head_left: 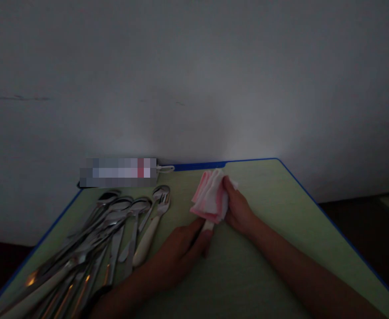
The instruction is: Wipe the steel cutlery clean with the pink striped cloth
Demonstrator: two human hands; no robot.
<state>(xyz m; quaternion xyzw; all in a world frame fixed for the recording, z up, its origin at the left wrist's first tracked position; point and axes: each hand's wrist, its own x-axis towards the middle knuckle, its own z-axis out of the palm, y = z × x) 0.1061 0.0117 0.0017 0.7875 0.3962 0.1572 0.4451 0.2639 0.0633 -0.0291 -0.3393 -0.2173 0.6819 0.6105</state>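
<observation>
— Where's the cloth (209, 197)?
— Mid-table (280, 212), bunched in the right hand (239, 210), whose fingers close over its right side.
— And the left hand (181, 248)?
— Closed on a white handle (208, 226). The handle's far end runs under the cloth, so the cloth lies just beyond that grip.
— Anything else?
— Cutlery (114, 221) heaped at the left, apart from both hands.

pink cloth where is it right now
Head view: the pink and white cloth is just below centre in the right hand, over a utensil the left hand holds, right of the cutlery pile.
</observation>
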